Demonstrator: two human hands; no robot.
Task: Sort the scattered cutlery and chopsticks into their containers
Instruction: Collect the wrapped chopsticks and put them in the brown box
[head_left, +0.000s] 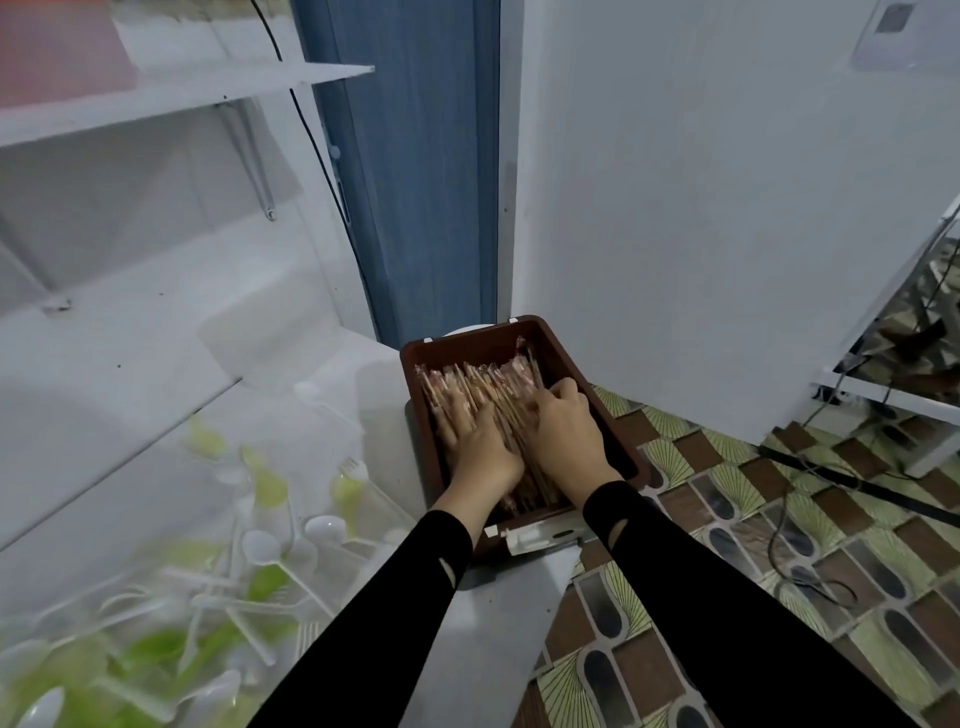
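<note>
Head: left hand (485, 449), right hand (563, 431) cover chopsticks (467, 384).

One brown bin (467, 347). Inside the bin, wrapped chopsticks (478, 385), too many to count. Left of the bin, plastic spoons and forks (260, 545), too blurred to count.

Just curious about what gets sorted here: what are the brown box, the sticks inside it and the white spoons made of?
Brown box: moulded plastic, it seems, smooth with a dull sheen. Chopsticks: probably wood or bamboo, each in glossy clear film. Spoons: thin white plastic, slightly translucent.
</note>
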